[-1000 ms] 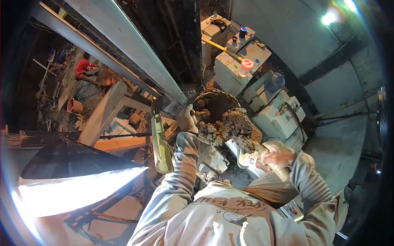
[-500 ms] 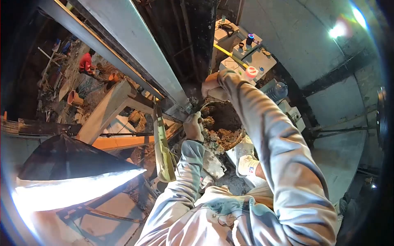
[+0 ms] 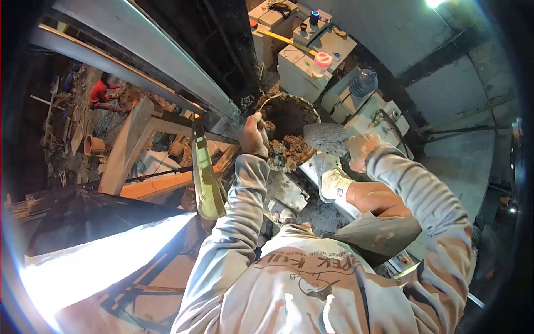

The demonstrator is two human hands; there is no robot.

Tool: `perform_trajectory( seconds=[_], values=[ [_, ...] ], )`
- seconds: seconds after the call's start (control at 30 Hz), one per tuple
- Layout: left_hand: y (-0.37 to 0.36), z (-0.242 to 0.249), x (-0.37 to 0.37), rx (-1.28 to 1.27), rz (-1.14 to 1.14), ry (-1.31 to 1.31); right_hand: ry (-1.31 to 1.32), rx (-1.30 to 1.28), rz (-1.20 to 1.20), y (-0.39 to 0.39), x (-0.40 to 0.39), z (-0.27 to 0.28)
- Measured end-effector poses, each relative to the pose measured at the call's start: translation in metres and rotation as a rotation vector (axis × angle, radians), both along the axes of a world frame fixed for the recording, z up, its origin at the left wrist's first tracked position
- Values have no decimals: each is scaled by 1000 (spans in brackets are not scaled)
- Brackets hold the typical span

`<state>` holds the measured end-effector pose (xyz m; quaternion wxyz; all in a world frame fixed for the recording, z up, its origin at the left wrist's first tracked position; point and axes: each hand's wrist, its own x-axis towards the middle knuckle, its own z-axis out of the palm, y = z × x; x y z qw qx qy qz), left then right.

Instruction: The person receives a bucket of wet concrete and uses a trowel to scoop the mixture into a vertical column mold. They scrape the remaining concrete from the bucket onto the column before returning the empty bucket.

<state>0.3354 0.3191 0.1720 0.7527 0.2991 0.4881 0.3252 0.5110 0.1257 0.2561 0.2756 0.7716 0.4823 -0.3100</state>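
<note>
A round mud-crusted container (image 3: 305,102) stands in front of me, with clumpy brown material (image 3: 292,151) inside and along its near side. At its left rim, my left hand (image 3: 255,135) is closed on the edge. My right hand (image 3: 362,150), to the right of the container, is closed round the handle end of a trowel with a broad grey blade (image 3: 325,138). The blade overlaps the right rim in this view. My fingers hide the trowel's handle.
White blocks (image 3: 306,69) at the back carry a pink-lidded jar (image 3: 321,64) and a dark can (image 3: 314,18). A large clear bottle (image 3: 364,83) lies to the right. Steel beams (image 3: 161,55) cross the left. A person in red (image 3: 103,92) crouches beyond them. A bright lamp (image 3: 105,253) glows lower left.
My right hand has come back from the container's far side to its right, and the grey blade now shows. The left hand stays at the left rim. The view has shifted.
</note>
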Motion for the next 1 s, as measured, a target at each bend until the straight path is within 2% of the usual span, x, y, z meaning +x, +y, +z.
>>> perform_trajectory(
  seconds=[0.07, 0.1, 0.2, 0.23, 0.3, 0.33, 0.4, 0.5, 0.6, 0.67, 0.73, 0.83, 1.0],
  values=[
    [-1, -8, -1, -13, -45, -43, 167, -311, 41, 25, -1, -6],
    [0, -12, -2, -12, -74, -66, 171, -307, 42, 35, -8, -16],
    [-8, 5, 6, 19, -55, -74, 193, 59, 1074, 63, -30, -85],
    [-9, 7, 6, 42, -83, -100, 183, 62, 1075, 63, -30, -108],
    [-12, 10, 9, 43, -77, -100, 365, 342, 1099, 57, -26, -154],
    [-14, 12, 9, 12, -83, -97, 355, 340, 1102, 59, -28, -174],
    [-15, 7, 10, -6, -125, -135, 446, 290, 686, 63, -37, -216],
    [-21, 14, 12, -34, -175, -142, 631, 118, -83, 66, -49, -171],
    [-20, 11, 8, -43, -186, -158, 718, 99, -520, 76, -58, -153],
    [-15, 3, 7, -19, -180, -152, 747, 107, -664, 79, -62, -149],
    [-10, 1, 2, -48, -56, -123, 745, 116, -724, 74, -64, -146],
    [5, -7, -10, -133, -62, -133, 693, 126, -721, 55, -64, -140],
    [6, -14, -11, -87, -12, -95, 645, 89, -801, 51, -71, -124]
  ],
)
